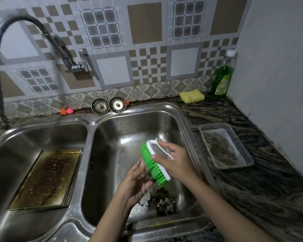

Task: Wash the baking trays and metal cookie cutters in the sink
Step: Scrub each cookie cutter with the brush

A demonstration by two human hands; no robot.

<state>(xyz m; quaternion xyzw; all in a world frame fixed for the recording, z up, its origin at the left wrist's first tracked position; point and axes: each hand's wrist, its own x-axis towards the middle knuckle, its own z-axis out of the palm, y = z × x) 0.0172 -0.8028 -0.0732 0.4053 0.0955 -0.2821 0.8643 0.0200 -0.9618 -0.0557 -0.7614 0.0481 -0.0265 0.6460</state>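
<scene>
A double steel sink [87,130] fills the lower view, its left and near rims cut off by the picture edge. In the left basin a large baking tray [47,179], browned and beaded with water, leans tilted against the basin floor. On the dark counter right of the sink lies a smaller tray [226,145], greyish and smeared.

Over the right basin the right hand [175,161] grips a scrubbing brush [156,163] by its white back, fingers curled over the top and thumb pressed on the near edge, green bristles facing left. The left hand [136,184] is half open, fingers loosely curved against the bristles; whether it pinches something small there is impossible to tell, as the bristles and fingers hide it.

Below the hands, metal cookie cutters [163,201] lie clustered on the basin floor, partly hidden by the left wrist and dim in shadow.
</scene>
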